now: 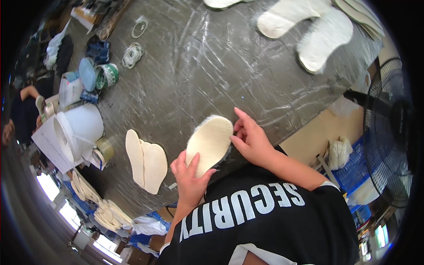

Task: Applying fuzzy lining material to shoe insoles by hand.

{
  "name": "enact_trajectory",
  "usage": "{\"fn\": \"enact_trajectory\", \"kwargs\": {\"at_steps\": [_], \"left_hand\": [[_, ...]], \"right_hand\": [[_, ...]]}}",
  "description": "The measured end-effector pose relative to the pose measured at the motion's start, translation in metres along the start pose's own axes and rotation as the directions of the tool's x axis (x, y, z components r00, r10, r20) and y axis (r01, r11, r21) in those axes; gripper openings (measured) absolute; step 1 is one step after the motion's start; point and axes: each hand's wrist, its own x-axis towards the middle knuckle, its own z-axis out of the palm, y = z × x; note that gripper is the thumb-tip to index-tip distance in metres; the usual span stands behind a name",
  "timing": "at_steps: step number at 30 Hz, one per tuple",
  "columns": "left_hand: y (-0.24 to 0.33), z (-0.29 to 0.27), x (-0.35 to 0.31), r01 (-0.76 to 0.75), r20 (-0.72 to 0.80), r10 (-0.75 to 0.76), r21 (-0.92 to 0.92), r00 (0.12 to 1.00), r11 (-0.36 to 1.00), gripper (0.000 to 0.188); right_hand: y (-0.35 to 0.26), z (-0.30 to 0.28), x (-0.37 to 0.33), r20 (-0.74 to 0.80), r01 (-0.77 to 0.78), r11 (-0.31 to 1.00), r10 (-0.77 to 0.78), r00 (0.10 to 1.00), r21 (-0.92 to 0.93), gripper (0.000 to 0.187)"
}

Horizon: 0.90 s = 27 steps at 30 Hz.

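A cream insole (209,142) with a fuzzy fleece edge is in front of me, close to the near edge of the table. My left hand (191,180) grips its near end, with fingertips lying on the smooth upper face. At its right edge is my right hand (252,140), thumb tip against or very near the rim. The index finger of that hand stretches out past the insole, and the fingers are apart. Left of my left hand lie two overlapping plain cream insoles (154,168), flat on the table.
Fleecy white insoles (324,42) lie at the far right, beside a stack of cream ones (364,17). A white bucket (86,128), a tape roll (104,150) and a coil of string (132,55) are at the left. A black fan (388,132) stands beyond the right table edge.
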Motion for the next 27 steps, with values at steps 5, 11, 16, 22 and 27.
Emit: {"fn": "enact_trajectory", "kwargs": {"at_steps": [5,11,16,22,27], "left_hand": [[-0.002,-0.003,0.001,-0.046,0.007,0.046,-0.022,0.999,0.999,0.065],[-0.011,0.001,0.001,-0.117,0.001,0.117,-0.051,0.993,0.992,0.063],[-0.017,-0.011,0.006,-0.12,-0.02,0.119,-0.204,0.993,0.972,0.057],[-0.035,-0.025,-0.003,0.265,0.111,-0.241,-0.406,0.964,0.874,0.025],[-0.035,-0.028,0.011,0.275,0.089,-0.264,-0.452,0.961,0.849,0.011]], "right_hand": [[-0.024,-0.006,0.011,0.312,0.571,0.575,-0.49,0.814,-0.587,0.095],[-0.038,0.007,0.034,0.654,0.686,0.443,-0.253,0.713,-0.577,0.107],[-0.033,0.005,0.04,0.677,0.707,0.426,-0.25,0.692,-0.565,0.102],[-0.029,0.0,0.042,0.665,0.724,0.418,-0.306,0.681,-0.548,0.097],[-0.029,0.003,0.045,0.659,0.717,0.39,-0.294,0.692,-0.578,0.09]]}}
